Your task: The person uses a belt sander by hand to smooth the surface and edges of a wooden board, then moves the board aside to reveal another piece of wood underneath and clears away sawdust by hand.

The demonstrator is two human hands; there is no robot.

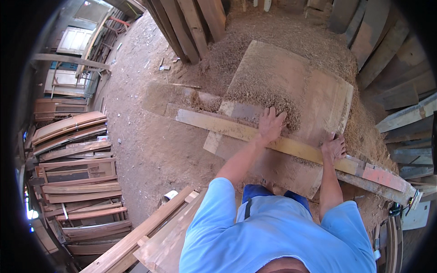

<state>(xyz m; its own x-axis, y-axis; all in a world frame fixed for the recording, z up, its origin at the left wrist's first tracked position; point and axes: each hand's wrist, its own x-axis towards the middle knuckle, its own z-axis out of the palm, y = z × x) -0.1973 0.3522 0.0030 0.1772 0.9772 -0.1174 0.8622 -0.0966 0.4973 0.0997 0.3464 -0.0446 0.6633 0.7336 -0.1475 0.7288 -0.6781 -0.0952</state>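
1. Far left: stacked wooden frames and boards (82, 187), ends facing a strip of floor (145, 141).
2. That floor strip, with scattered chips on it, gives the widest open room, running between the stack and the long plank (227, 130).
3. Lower left: loose timber (150, 223) reaches close to the person's left side, so room is tighter there.
4. Long plank, yellowish face, slants from mid-left down to lower right across the wide board (330, 91). Its left end sticks out past the board's left edge, over the floor side.
5. Upper middle: upright boards (195, 27) stand beyond the wide board, apart from it; shavings (255, 93) cover much of the board's left part and lie along the plank's far edge.
6. Left hand (271, 123): fingers somewhat spread, reaching over the plank's far side into shavings, wrist above the plank. Not closed around anything visible.
7. Right hand (334, 146): well apart from the left, on the plank near the wide board's right edge, fingers bent toward the far side. Can't tell if it clamps the plank or just rests.
8. Right: plank's reddish-patched end runs past the wide board, near leaning boards (391, 59); little room that side.
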